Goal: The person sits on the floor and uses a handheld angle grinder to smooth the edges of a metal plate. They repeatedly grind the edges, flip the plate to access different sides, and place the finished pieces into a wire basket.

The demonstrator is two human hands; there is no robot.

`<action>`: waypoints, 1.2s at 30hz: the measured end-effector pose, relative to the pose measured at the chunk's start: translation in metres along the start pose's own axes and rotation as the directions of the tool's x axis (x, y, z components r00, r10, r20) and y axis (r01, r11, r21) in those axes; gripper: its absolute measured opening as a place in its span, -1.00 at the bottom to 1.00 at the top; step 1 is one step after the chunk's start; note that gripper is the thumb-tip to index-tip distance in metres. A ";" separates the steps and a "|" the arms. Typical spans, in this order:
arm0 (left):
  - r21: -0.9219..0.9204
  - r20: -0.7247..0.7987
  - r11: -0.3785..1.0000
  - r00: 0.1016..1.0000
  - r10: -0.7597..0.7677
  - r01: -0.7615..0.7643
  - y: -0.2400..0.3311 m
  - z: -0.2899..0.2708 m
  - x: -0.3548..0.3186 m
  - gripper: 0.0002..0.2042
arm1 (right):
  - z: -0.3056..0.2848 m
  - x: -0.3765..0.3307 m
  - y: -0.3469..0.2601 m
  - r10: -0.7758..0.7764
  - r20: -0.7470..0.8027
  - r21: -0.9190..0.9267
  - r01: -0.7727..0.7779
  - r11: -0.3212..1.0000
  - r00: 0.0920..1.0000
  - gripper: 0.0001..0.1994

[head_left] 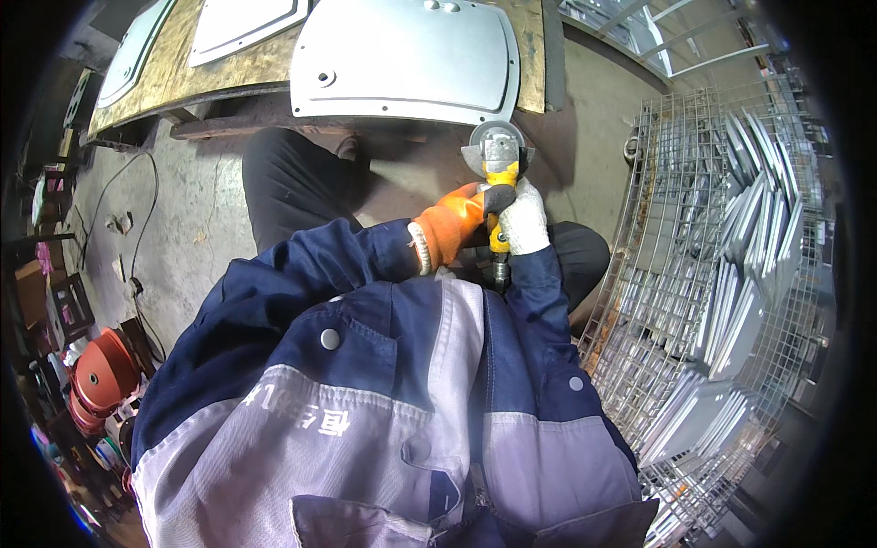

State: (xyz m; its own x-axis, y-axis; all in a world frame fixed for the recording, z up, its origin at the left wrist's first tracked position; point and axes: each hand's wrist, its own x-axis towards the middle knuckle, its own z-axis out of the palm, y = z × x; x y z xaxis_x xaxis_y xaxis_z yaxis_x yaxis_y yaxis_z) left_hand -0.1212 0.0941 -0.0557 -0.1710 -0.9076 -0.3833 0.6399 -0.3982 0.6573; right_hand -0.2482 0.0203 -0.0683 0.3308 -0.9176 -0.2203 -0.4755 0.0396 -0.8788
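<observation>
Both my hands are closed around a yellow and black angle grinder [502, 172], held over my lap with its grey head and disc away from me. My left hand [450, 225], in an orange glove with a pale knitted cuff, wraps the grinder's body from the left. On the other side my right hand [524, 220], in a white glove, grips it. The disc lies right by the near edge of a large silver-grey metal panel [402, 66]; contact between them I cannot tell. Small holes line the panel's rim, with a bigger one near its left corner.
The panel lies on a wooden-topped bench [251, 73] with another pale panel [245, 27] to its left. A wire-mesh cage [653, 215] with several thin metal plates [754, 219] stands at my right. A cable [157, 192] and red-orange round containers [105, 373] are at left.
</observation>
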 end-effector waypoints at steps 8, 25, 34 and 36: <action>0.208 0.099 0.936 0.958 0.270 -0.285 -0.010 -0.017 -0.003 -0.48 | 0.011 0.002 -0.004 -0.014 0.081 0.151 0.002 0.989 0.997 -0.71; -0.508 -0.156 0.857 0.988 0.012 -0.090 0.038 -0.058 -0.068 -0.69 | 0.092 0.005 -0.084 -0.090 0.336 -0.120 0.138 0.983 0.938 -0.62; -0.264 -0.355 0.877 0.886 0.299 -0.402 0.068 -0.088 -0.104 -0.60 | 0.154 0.021 -0.127 -0.246 0.429 -0.112 0.322 0.940 0.869 -0.60; -0.198 -0.376 0.880 0.862 0.339 -0.433 0.073 -0.088 -0.100 -0.59 | 0.150 0.032 -0.136 -0.237 0.412 -0.297 0.376 0.878 0.880 -0.52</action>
State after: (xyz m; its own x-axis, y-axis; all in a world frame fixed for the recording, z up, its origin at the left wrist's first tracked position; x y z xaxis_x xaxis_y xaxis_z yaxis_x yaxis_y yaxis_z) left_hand 0.0087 0.1678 -0.0263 0.3515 -0.8676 -0.3517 0.7853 0.0687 0.6153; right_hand -0.0503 0.0450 -0.0191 0.7400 -0.6534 -0.1598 -0.5350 -0.4277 -0.7286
